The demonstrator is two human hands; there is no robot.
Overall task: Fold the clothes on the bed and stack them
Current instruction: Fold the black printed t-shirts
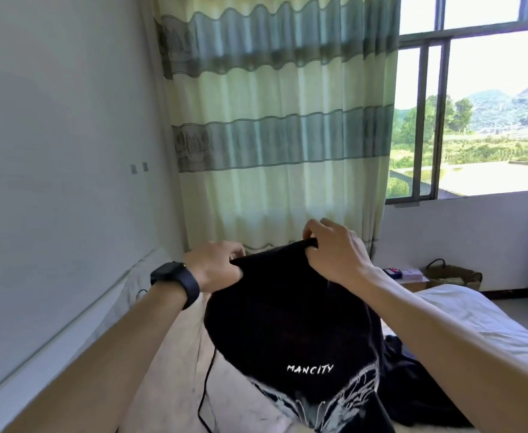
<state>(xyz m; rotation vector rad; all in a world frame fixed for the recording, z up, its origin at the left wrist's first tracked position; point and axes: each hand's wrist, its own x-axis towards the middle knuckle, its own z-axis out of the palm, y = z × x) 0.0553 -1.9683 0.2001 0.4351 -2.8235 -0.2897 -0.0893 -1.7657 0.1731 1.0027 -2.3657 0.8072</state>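
While left grip (216,265) and right grip (334,251) pinch a black shirt (287,326), it hangs over the bed (475,323) by the curtain (275,126).

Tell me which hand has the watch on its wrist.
The left hand: a black watch is strapped on its wrist. The right hand has a bare wrist. Both pinch the black shirt.

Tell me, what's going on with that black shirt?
A person is holding up a black shirt, printed MANCITY, above the bed. The left hand, with a smartwatch on its wrist, and the right hand each pinch the shirt's top edge, so it hangs down between them. It is not folded yet. More dark clothes lie crumpled on the bed beside it, and no folded stack is in view.
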